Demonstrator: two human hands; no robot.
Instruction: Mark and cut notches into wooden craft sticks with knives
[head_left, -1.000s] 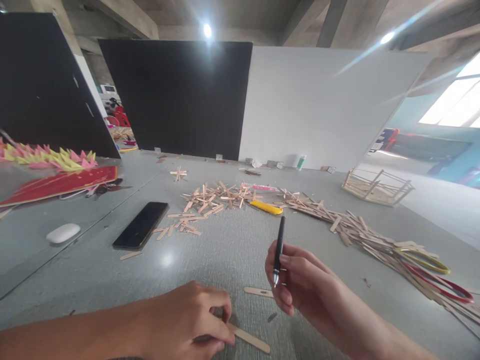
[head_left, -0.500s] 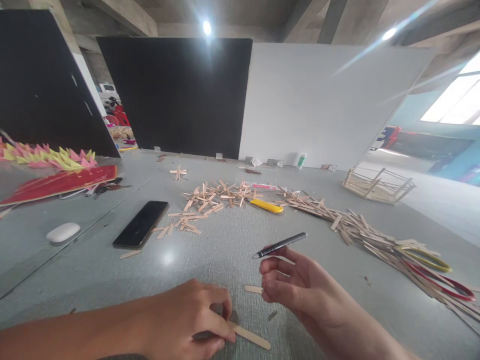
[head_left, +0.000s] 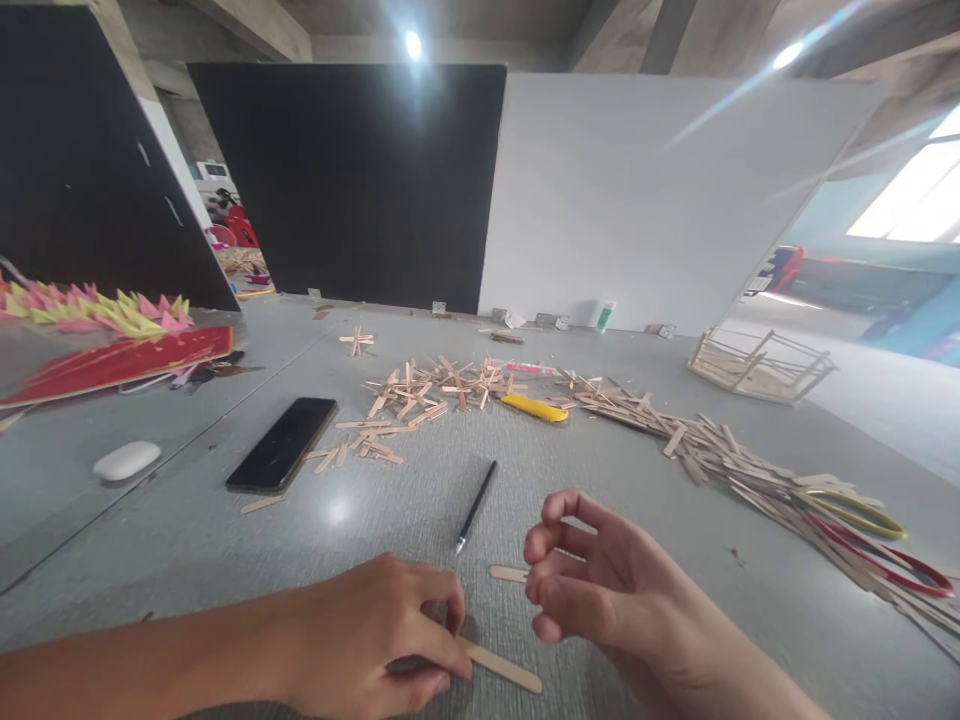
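At the near edge, my left hand [head_left: 390, 640] has its fingers closed on the end of a flat wooden stick [head_left: 504, 667], which lies on the grey table. My right hand [head_left: 592, 570] is raised to the right with curled, parted fingers and holds nothing. Behind its fingertips, a second wooden stick [head_left: 508, 573] is partly hidden. A black pen [head_left: 477, 507] lies on the table ahead, between the two hands.
A phone [head_left: 283, 445] and white case [head_left: 127, 461] lie left. Cut stick pieces [head_left: 409, 395] and a yellow cutter [head_left: 534, 408] are ahead. Long sticks [head_left: 705, 450], scissors [head_left: 855, 512] and a small wooden frame [head_left: 761, 367] are right. Upright boards [head_left: 360, 190] stand behind.
The pen, earlier at my right hand's fingertips, has left them and now lies on the table further left. My left hand has kept its place on the stick.
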